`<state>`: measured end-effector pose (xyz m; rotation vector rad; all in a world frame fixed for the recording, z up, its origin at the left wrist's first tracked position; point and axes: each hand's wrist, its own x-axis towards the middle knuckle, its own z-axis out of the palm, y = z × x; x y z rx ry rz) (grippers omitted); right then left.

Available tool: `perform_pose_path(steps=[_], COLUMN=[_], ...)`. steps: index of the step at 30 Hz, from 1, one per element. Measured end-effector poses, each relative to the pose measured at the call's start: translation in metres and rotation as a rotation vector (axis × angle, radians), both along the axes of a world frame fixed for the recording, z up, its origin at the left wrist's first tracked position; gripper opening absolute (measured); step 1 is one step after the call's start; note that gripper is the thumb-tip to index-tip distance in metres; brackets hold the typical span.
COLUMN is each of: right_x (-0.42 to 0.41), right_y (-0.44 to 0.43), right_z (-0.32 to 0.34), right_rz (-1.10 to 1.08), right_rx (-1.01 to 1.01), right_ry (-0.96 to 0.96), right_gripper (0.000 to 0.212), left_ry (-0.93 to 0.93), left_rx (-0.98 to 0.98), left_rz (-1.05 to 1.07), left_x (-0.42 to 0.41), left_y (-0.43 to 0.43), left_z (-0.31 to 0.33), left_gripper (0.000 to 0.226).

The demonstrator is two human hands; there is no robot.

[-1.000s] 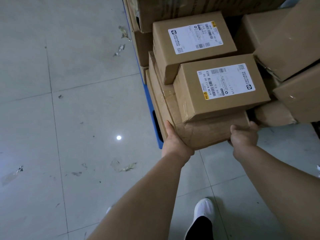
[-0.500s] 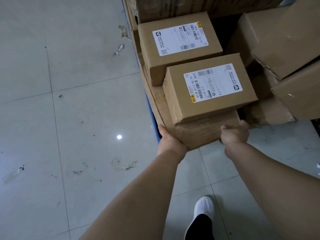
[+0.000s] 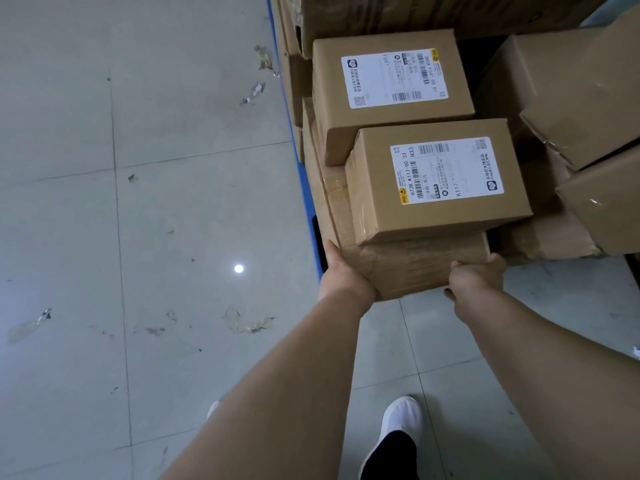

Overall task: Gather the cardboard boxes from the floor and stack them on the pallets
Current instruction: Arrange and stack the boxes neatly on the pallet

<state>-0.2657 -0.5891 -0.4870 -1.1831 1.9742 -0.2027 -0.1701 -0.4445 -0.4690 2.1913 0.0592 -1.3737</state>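
A long flat cardboard box [image 3: 415,265], wrapped in clear tape, juts out toward me from the blue pallet [image 3: 304,188]. My left hand [image 3: 343,277] grips its near left corner and my right hand [image 3: 476,277] grips its near right corner. Two smaller boxes with white shipping labels ride on top of it: a near labelled box [image 3: 440,181] and a far labelled box [image 3: 391,88]. All of them sit at the edge of the pallet's stack.
More plain cardboard boxes [image 3: 581,98] are heaped on the right, some tilted, and a taller stack [image 3: 381,12] stands behind. Grey tiled floor [image 3: 138,237] with scraps of tape [image 3: 247,322] spreads to the left. My white shoe [image 3: 401,424] is below.
The flat box with the two labelled boxes on it has shifted slightly sideways and back with my hands on its near corners. My grip is unchanged.
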Motion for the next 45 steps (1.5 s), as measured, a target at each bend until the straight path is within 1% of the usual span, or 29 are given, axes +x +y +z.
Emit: perform_pose_path(steps=[2,3,5,6,8,10,13,15,17,18,19,20,21,24,25,26,27,29,30,31,34,37,40,44,45], right_x=[-0.002,-0.002,-0.002,-0.004,-0.010,-0.022,-0.047,-0.067,-0.090,-0.103,-0.116,-0.129,-0.143,-0.185,-0.198,-0.210,-0.220,-0.242,-0.251,-0.259,-0.272,-0.268,-0.256,-0.230,-0.223], right_y=[0.002,0.005,0.013,0.019,0.031,0.042,0.053,0.056,0.053,0.049,0.041,0.033,0.023,-0.014,-0.029,-0.045,-0.059,-0.087,-0.101,-0.115,-0.154,-0.189,-0.225,-0.276,-0.290], right_z=[0.005,0.010,0.025,0.032,0.049,0.064,0.095,0.114,0.134,0.144,0.154,0.162,0.171,0.192,0.199,0.204,0.210,0.219,0.222,0.224,0.219,0.212,0.205,0.197,0.196], right_rz=[0.019,0.037,0.061,0.058,0.071,0.107,0.134,0.120,0.124,0.129,0.122,0.121,0.117,0.081,0.052,0.034,0.039,0.037,0.037,0.037,0.045,0.066,0.112,0.229,0.255], right_rx=[0.007,0.009,-0.004,-0.016,-0.026,0.011,0.035,0.034,0.022,0.024,0.038,0.036,0.032,-0.010,-0.015,-0.014,-0.006,-0.002,-0.003,0.000,0.010,0.054,0.101,0.158,0.160], right_ry=[0.018,0.026,0.021,0.005,-0.034,-0.123,-0.253,-0.237,-0.132,-0.094,-0.081,-0.090,-0.106,-0.185,-0.227,-0.252,-0.256,-0.263,-0.269,-0.271,-0.277,-0.327,-0.322,-0.287,-0.289], right_gripper=[0.072,0.073,0.072,0.070,0.059,0.043,0.025,0.014,0.034,0.039,0.037,0.029,0.025,0.018,0.018,0.019,0.019,0.020,0.021,0.020,0.020,0.021,0.022,0.021,0.020], left_ry=[0.008,0.002,-0.011,-0.017,-0.037,-0.077,-0.099,-0.097,-0.106,-0.117,-0.129,-0.138,-0.149,-0.175,-0.179,-0.174,-0.170,-0.165,-0.159,-0.155,-0.096,-0.068,-0.049,0.034,0.055], left_rx=[-0.012,-0.013,0.019,0.038,0.036,-0.004,-0.088,-0.120,-0.121,-0.122,-0.123,-0.126,-0.123,-0.134,-0.157,-0.170,-0.171,-0.154,-0.133,-0.113,-0.082,-0.067,-0.010,0.078,0.088], left_rz=[0.000,-0.003,-0.027,-0.038,-0.047,-0.095,-0.181,-0.217,-0.257,-0.275,-0.293,-0.316,-0.340,-0.395,-0.393,-0.383,-0.382,-0.402,-0.414,-0.429,-0.439,-0.482,-0.488,-0.397,-0.378], left_x=[-0.001,-0.002,-0.005,-0.006,-0.008,-0.010,-0.014,-0.018,-0.027,-0.033,-0.040,-0.049,-0.061,-0.102,-0.117,-0.132,-0.144,-0.170,-0.182,-0.193,-0.219,-0.228,-0.222,-0.208,-0.208], left_y=[0.003,0.005,0.008,0.010,0.015,0.021,0.025,0.021,0.012,0.005,-0.004,-0.016,-0.029,-0.075,-0.091,-0.107,-0.118,-0.142,-0.153,-0.163,-0.192,-0.220,-0.245,-0.280,-0.292], left_z=[0.004,0.006,0.016,0.023,0.043,0.066,0.107,0.133,0.157,0.168,0.177,0.188,0.197,0.227,0.235,0.242,0.247,0.252,0.254,0.253,0.249,0.235,0.219,0.199,0.198], left_gripper=[0.104,0.103,0.093,0.083,0.057,0.040,0.029,0.027,0.034,0.037,0.038,0.038,0.033,0.008,0.012,0.011,0.004,0.022,0.026,0.026,0.012,0.017,0.021,0.019,0.021])
